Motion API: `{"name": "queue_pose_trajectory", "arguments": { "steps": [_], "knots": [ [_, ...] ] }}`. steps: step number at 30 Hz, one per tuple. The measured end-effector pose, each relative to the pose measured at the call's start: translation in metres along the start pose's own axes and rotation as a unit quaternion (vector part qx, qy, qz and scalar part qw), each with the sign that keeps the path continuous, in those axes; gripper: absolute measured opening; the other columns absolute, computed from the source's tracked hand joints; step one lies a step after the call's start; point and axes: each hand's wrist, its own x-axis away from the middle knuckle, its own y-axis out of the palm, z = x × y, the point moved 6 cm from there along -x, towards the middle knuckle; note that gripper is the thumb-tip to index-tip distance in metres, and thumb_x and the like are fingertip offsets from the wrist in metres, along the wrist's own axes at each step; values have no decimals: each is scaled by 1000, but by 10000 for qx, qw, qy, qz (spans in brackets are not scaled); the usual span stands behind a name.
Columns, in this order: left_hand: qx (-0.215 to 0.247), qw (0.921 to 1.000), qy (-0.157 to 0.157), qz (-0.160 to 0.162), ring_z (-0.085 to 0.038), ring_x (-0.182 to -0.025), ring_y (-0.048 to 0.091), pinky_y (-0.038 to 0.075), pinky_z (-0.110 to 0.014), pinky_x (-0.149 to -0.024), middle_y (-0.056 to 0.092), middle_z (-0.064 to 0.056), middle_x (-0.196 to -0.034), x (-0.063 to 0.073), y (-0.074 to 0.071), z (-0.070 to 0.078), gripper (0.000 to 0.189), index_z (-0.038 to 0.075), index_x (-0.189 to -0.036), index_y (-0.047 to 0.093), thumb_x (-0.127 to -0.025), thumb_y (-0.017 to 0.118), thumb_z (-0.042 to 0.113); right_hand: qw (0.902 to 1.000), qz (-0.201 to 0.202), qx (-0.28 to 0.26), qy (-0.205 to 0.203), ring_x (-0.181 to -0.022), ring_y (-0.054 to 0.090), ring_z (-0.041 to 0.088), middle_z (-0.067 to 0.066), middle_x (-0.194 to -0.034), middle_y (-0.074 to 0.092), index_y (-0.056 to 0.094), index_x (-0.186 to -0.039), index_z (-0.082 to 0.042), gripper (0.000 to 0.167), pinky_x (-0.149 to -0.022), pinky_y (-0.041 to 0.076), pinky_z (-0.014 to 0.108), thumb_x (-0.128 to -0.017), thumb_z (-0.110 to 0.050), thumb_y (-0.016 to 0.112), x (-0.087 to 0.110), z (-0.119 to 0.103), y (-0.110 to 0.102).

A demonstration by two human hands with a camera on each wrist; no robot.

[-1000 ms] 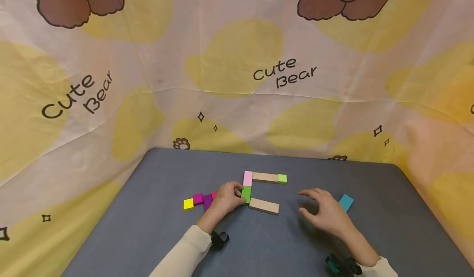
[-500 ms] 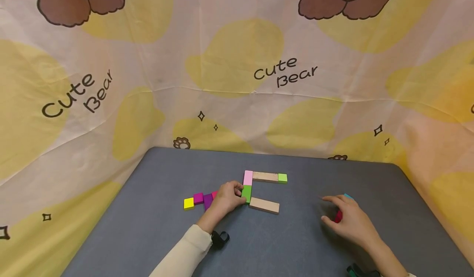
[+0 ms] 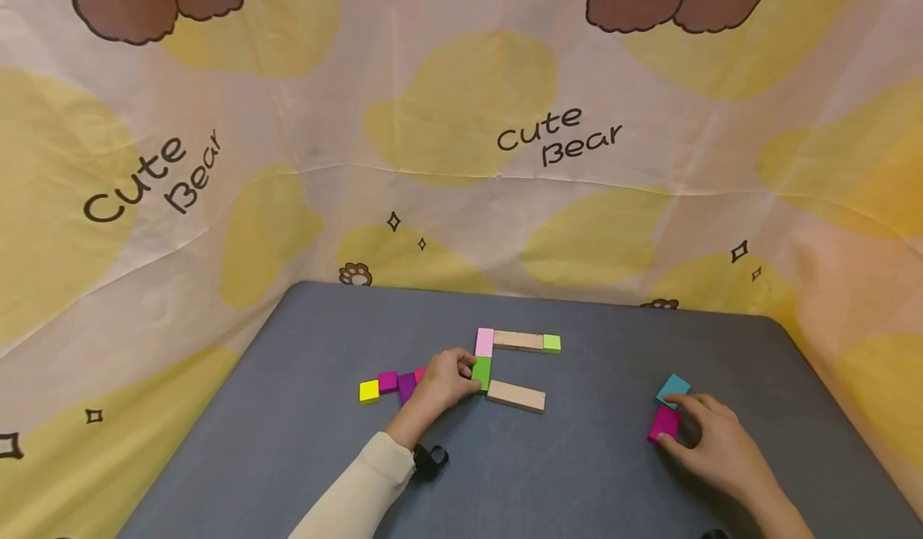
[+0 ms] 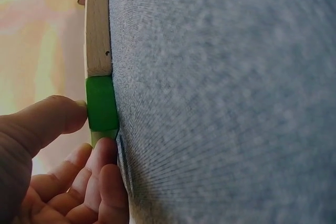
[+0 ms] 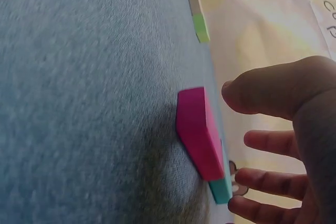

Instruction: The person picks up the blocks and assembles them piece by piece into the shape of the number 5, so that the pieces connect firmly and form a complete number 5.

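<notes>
My left hand [image 3: 443,382] has its thumb and curled fingers about the green block [image 3: 482,372]. In the left wrist view the thumb touches one side of that block, with fingertips at another. The green block joins a pink block [image 3: 485,342] at its far end and a plain wooden plank [image 3: 516,396] at its near right. At the right, my right hand [image 3: 724,447] hovers around a magenta block [image 3: 664,424], fingers spread. In the right wrist view, a gap shows between its thumb and this block. A blue block [image 3: 674,388] lies against the magenta one, just beyond it.
A second plank [image 3: 518,340] extends right from the pink block to a light green cube [image 3: 551,343]. Left of my left hand lie a yellow cube [image 3: 369,392], a magenta cube [image 3: 388,382] and a purple block [image 3: 407,388]. A patterned cloth hangs behind the grey table [image 3: 288,459].
My right hand has moved right from near the planks to the magenta block, which now shows beside its fingers. The left hand stays at the green block.
</notes>
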Motion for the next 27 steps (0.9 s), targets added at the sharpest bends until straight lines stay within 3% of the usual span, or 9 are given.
{"name": "queue_pose_trajectory", "arguments": {
  "steps": [5, 22, 27],
  "knots": [
    [33, 10000, -59, -4, -15, -77, 57, 48, -30, -69, 66, -7, -84, 1, -1, 0, 35, 3, -104, 68, -72, 79, 11, 9999, 121, -7, -69, -89, 58, 38, 12, -97, 63, 66, -111, -4, 56, -76, 47, 57, -64, -28, 86, 2, 4, 0],
    [-16, 10000, -26, -43, -14, -77, 57, 48, -29, -70, 66, -5, -84, -1, 1, -2, 35, 4, -105, 68, -72, 80, 13, 9989, -466, -2, 60, -93, 57, 38, 14, -102, 64, 66, -110, -10, 52, -78, 47, 56, -65, -31, 85, 3, 10, 10],
    [0, 10000, -4, -46, -14, -77, 57, 47, -29, -69, 66, -5, -84, -1, 0, -1, 35, 4, -105, 68, -72, 79, 13, 9993, -365, -33, 4, -93, 58, 38, 14, -102, 64, 67, -107, -9, 51, -79, 47, 56, -64, -29, 86, 1, 9, 9]
  ]
}}
